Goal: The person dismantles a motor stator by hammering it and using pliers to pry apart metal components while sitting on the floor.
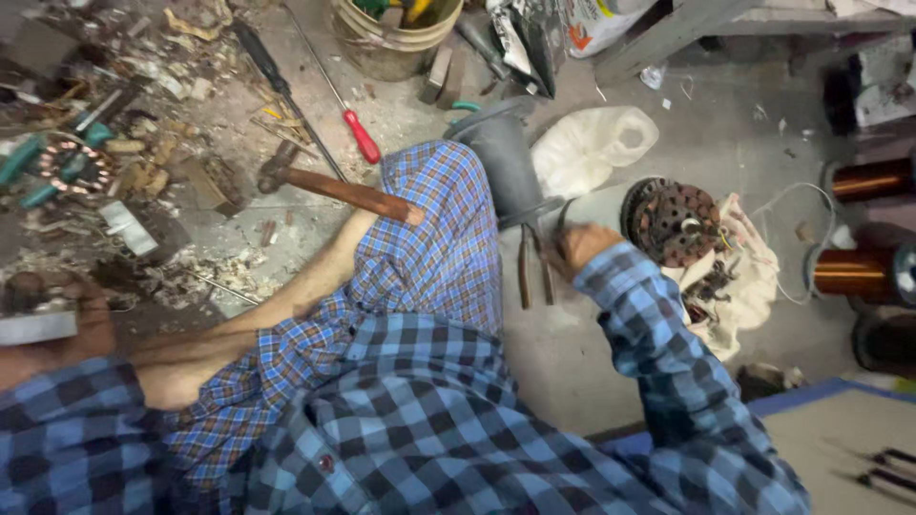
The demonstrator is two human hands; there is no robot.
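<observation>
Pliers [534, 272] lie on the floor [563, 362] just beside the right hand [584, 243], clenched on a thin dark strip. Left hand [81, 319] grasps a grey metal block [36, 327].

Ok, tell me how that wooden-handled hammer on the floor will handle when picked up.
The hammer probably feels head-heavy: a dark metal head on a slim wooden handle. It looks rigid. Lying flat among debris, it seems unlikely to roll.

- White plastic bag [593, 143], crumpled, far centre-right on floor.
- Printed sack/pkg [599, 24], white w/ orange mark, far top edge, cut off; prob. a bag.
</observation>
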